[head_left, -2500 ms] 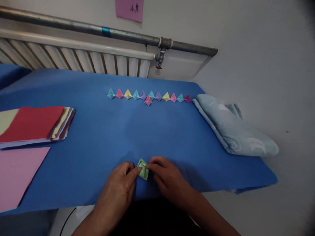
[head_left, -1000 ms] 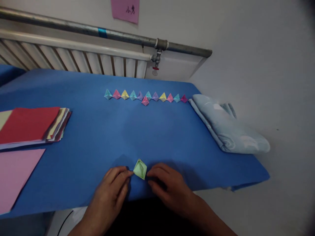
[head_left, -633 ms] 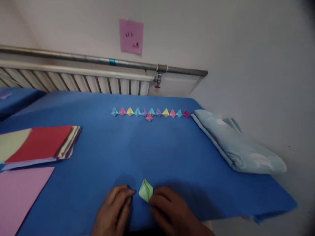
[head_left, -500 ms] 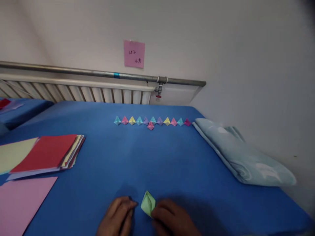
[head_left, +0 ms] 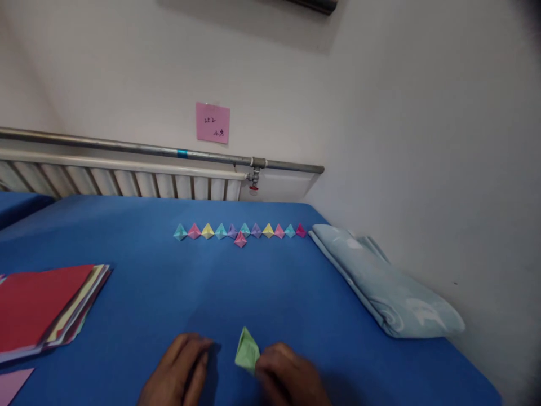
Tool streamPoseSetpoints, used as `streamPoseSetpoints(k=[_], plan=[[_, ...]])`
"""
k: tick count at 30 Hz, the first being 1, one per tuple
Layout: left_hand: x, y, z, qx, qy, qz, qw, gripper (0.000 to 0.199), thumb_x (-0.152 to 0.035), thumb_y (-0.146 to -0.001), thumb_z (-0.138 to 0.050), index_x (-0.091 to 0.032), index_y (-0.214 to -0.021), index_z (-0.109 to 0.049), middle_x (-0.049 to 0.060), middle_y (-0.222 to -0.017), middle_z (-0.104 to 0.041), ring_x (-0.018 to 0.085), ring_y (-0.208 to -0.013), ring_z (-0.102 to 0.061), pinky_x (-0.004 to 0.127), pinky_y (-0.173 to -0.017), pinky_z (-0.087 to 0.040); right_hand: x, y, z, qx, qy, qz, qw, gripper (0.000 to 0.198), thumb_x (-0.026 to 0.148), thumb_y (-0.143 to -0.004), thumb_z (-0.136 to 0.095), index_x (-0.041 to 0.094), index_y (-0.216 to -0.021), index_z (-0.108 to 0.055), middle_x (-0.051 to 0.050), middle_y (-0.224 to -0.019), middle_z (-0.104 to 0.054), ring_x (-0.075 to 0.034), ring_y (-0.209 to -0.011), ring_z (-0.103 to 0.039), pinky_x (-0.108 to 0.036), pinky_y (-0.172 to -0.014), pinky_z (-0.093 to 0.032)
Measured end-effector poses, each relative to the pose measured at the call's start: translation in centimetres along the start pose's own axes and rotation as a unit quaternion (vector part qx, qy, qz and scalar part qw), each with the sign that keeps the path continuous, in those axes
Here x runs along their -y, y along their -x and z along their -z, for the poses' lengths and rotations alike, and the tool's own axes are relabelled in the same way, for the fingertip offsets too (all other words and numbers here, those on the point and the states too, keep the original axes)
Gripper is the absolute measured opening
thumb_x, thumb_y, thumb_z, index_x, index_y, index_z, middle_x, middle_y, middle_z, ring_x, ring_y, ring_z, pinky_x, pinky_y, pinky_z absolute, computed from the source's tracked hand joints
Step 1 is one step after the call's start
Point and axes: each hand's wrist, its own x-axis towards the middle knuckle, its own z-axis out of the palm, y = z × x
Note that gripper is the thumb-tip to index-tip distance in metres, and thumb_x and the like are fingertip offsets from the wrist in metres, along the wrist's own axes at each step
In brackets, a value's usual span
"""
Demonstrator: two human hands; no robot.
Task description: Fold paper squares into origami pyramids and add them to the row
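A small folded light-green paper piece (head_left: 247, 351) with a pointed top is pinched at its lower right by my right hand (head_left: 291, 375). The fingertips of that hand are slightly blurred. To the left of the paper, apart from it, my left hand (head_left: 175, 369) rests low over the blue surface, its fingers bent and close together with nothing visible in them. The tips of the left thumb and forefinger do not touch the green piece.
Farther back, a row of small folded paper pieces (head_left: 220, 231) in several colours crosses the blue table (head_left: 203, 299), a pink one (head_left: 240, 240) in front. At left lies a paper stack (head_left: 46, 304) beside pink paper (head_left: 12, 386). A folded pale-blue cloth (head_left: 380, 287) lies along the right wall.
The view has shifted right and up. My left hand has drawn away from the green paper. The green piece has turned in my right hand's pinch.
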Motion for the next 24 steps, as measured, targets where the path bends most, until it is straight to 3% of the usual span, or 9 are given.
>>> streamPoseSetpoints(k=[4, 8, 12, 16, 24], plan=[[-0.7, -6.3, -0.9, 0.067, -0.006, 0.051, 0.996, 0.025, -0.024, -0.088, -0.04, -0.022, -0.089, -0.065, 0.003, -0.084, -0.065, 0.017, -0.077, -0.066, 0.029, -0.071, -0.054, -1.9, -4.6, 2.9, -0.116, 0.032, -0.028, 0.992, 0.014, 0.016, -0.089, -0.048, 0.021, -0.083, -0.058, -0.001, -0.075, -0.061, -0.013, -0.069, -0.059, -0.022, -0.064, -0.045], [-0.1, -9.8, -4.1, 0.102, -0.042, 0.048, 0.993, 0.026, -0.019, -0.087, -0.038, -0.019, -0.088, -0.064, 0.005, -0.082, -0.064, 0.018, -0.074, -0.064, 0.031, -0.07, -0.051, -5.6, -10.0, 4.3, -0.156, 0.055, -0.052, 0.985, 0.014, 0.019, -0.088, -0.05, 0.021, -0.08, -0.061, -0.001, -0.074, -0.06, -0.014, -0.067, -0.057, -0.023, -0.063, -0.044], [1.6, -9.9, -6.5, 0.061, -0.051, 0.008, 0.997, 0.028, -0.019, -0.09, -0.035, -0.019, -0.089, -0.062, 0.005, -0.082, -0.062, 0.017, -0.072, -0.063, 0.029, -0.066, -0.05, -10.0, -14.4, 3.8, -0.17, 0.074, -0.055, 0.981, 0.015, 0.016, -0.085, -0.048, 0.021, -0.077, -0.06, -0.001, -0.072, -0.06, -0.015, -0.067, -0.057, -0.025, -0.064, -0.044], [2.3, -9.5, -6.9, 0.051, -0.023, -0.023, 0.998, 0.024, -0.017, -0.09, -0.037, -0.02, -0.088, -0.061, 0.004, -0.08, -0.062, 0.016, -0.07, -0.064, 0.027, -0.064, -0.051, -13.2, -16.5, 2.7, -0.162, 0.073, -0.058, 0.982, 0.014, 0.017, -0.084, -0.048, 0.021, -0.076, -0.06, -0.001, -0.072, -0.06, -0.016, -0.068, -0.058, -0.027, -0.065, -0.044], [2.6, -9.8, -6.3, 0.059, 0.006, -0.074, 0.996, 0.019, -0.019, -0.093, -0.039, -0.022, -0.094, -0.058, 0.002, -0.081, -0.063, 0.012, -0.07, -0.065, 0.021, -0.064, -0.054, -15.1, -17.4, 1.8, -0.145, 0.062, -0.071, 0.985, 0.014, 0.016, -0.084, -0.05, 0.021, -0.078, -0.061, -0.002, -0.074, -0.061, -0.016, -0.07, -0.058, -0.027, -0.067, -0.045]])
